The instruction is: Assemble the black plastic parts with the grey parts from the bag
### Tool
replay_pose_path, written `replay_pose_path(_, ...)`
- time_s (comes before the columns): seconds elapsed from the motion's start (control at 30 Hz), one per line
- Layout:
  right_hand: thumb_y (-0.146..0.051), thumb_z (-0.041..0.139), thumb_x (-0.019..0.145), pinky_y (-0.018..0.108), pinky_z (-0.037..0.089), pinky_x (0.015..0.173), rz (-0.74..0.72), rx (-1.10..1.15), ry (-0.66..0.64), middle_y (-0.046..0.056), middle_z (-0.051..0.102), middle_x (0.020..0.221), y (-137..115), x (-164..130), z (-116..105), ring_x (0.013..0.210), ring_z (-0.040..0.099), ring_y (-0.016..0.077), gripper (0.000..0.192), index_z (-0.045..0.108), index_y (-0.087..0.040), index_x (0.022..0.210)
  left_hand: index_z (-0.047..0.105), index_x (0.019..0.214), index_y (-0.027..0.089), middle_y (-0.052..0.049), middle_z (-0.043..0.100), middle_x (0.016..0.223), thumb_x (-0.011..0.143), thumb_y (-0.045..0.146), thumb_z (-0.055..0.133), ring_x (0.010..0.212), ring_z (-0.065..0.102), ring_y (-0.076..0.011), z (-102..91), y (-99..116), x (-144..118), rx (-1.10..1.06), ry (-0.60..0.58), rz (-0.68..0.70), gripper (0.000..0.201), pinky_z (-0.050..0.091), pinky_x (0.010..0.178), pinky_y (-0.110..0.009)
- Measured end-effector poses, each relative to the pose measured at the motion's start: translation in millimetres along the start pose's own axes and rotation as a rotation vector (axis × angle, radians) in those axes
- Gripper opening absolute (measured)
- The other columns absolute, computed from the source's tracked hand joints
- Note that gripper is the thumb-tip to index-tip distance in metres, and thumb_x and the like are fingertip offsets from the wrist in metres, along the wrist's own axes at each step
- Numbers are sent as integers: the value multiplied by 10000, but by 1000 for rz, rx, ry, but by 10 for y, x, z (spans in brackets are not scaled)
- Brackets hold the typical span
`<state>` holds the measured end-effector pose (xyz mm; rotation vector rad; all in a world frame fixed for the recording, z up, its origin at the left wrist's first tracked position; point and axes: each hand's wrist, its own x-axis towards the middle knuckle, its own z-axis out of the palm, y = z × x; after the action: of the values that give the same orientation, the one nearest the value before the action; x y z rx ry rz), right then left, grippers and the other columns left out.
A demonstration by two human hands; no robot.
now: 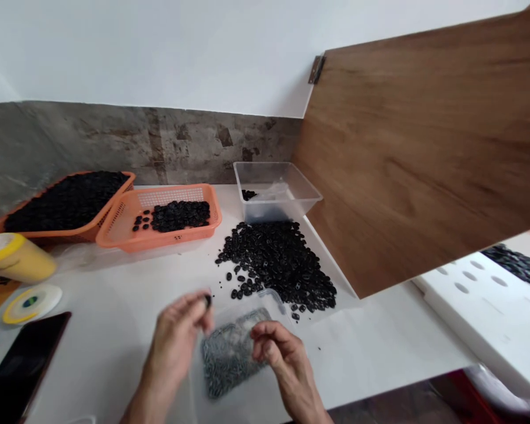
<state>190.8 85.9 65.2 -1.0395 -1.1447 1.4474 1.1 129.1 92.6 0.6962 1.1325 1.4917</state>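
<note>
My left hand (176, 333) is closed, pinching a small black oval piece (208, 301) between thumb and fingertips. To its right, my right hand (289, 362) has its fingertips drawn together; whatever they hold, if anything, is too small to make out. Both hands hover above a clear plastic box (271, 297) that contains many small grey metal parts (225, 362), probably screws or pins. Just beyond the box spreads a large heap of black oval pieces (278, 259), some showing two holes.
Behind the heap stands a clear bin (282, 206). Two orange baskets (159, 240) with black pieces are at the back left. A phone (26, 365), a yellow cup (22, 259) and a tape roll (32, 303) lie left. A wooden panel (424, 153) slants across the right, near white foam (490, 318).
</note>
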Motion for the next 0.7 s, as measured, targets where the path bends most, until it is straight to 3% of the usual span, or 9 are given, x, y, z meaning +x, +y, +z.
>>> replay_pose_path(0.07,-569,574,842,244,430,601,-35,-118,43,42,615,654,-77,-62,-141,606,542,141,425,662,-155,885,684,822,126,-22,667,704,701,275,732,639,632,-101,44,293,539,-61,151,237,198,524,622,-197)
replay_pose_path(0.13,-544,547,866,263,455,622,-70,-228,108,48,625,644,-107,-118,-304,626,568,165,401,661,-161,883,641,956,186,9,653,843,775,292,640,833,656,-106,64,521,1054,-67,246,376,210,530,797,-232)
replay_pose_path(0.23,-513,512,892,281,487,643,-152,-418,306,58,640,658,-54,-160,-632,652,600,187,378,653,-162,885,645,907,136,-12,632,837,723,238,682,796,651,-139,58,570,1422,30,264,365,214,548,798,-309)
replay_pose_path(0.3,-468,486,914,280,503,652,-172,-602,451,66,649,684,21,-165,-901,685,619,193,355,647,-156,859,669,951,128,-11,661,867,696,210,707,764,638,-119,15,413,1309,111,264,331,271,531,822,-296)
replay_pose_path(0.43,-387,474,908,292,511,593,-172,-914,564,87,682,732,166,-160,-1345,612,615,188,307,655,-145,853,751,896,116,-44,733,751,630,274,791,683,664,-173,-163,-20,601,348,104,173,312,542,699,-257)
replay_pose_path(0.5,-336,487,893,309,517,626,-181,-977,539,101,695,777,222,-133,-1424,645,628,201,264,671,-150,859,765,920,187,-52,757,851,715,398,732,748,689,-197,-209,-191,251,662,-224,113,297,547,695,-242)
replay_pose_path(0.57,-275,473,894,317,524,679,-199,-1027,472,109,698,832,272,-72,-1410,715,649,213,241,684,-157,884,769,882,225,-56,751,933,803,376,644,822,699,-209,-189,-332,8,875,-504,224,211,541,736,-241)
replay_pose_path(0.63,-221,447,902,317,524,721,-219,-1067,397,114,693,876,319,17,-1350,773,658,217,251,690,-160,928,760,889,243,-52,743,887,868,305,536,784,702,-202,-135,-457,-125,1052,-676,342,233,539,714,-253)
replay_pose_path(0.7,-189,437,902,313,516,728,-231,-1106,334,115,679,878,365,119,-1291,781,651,219,263,695,-162,948,751,862,238,-54,725,807,885,236,455,722,694,-204,-93,-567,-181,1207,-754,419,297,537,674,-274)
